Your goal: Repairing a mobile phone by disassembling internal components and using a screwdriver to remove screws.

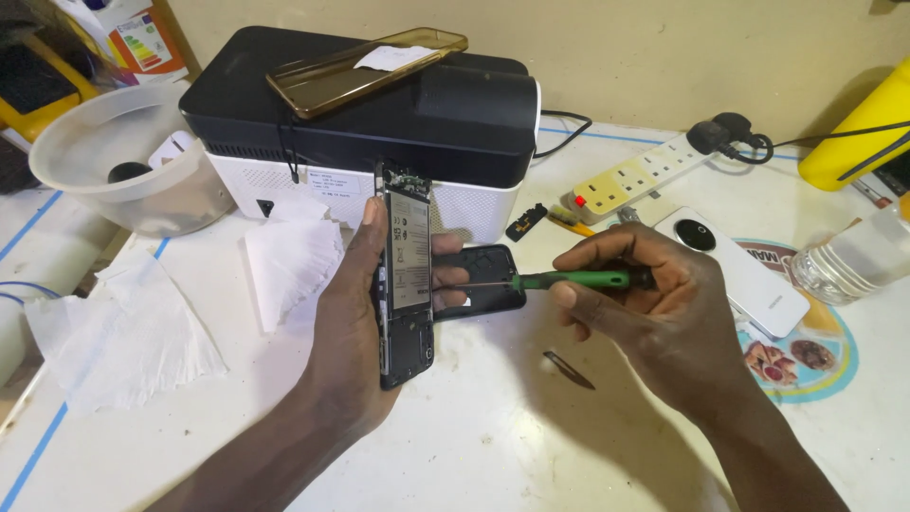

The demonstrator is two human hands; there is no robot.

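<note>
My left hand grips an opened black phone upright, its back removed so the battery and circuit board show. My right hand holds a green-handled screwdriver level, its thin shaft pointing left and its tip touching the phone's right edge. Behind the phone, a black back cover lies flat on the white table. A small dark pick-shaped tool rests on the table under my right hand.
A black-and-white box-shaped device stands at the back with an amber phone case on top. A white phone, a power strip, a clear plastic bowl, tissues and a clear container surround the work area.
</note>
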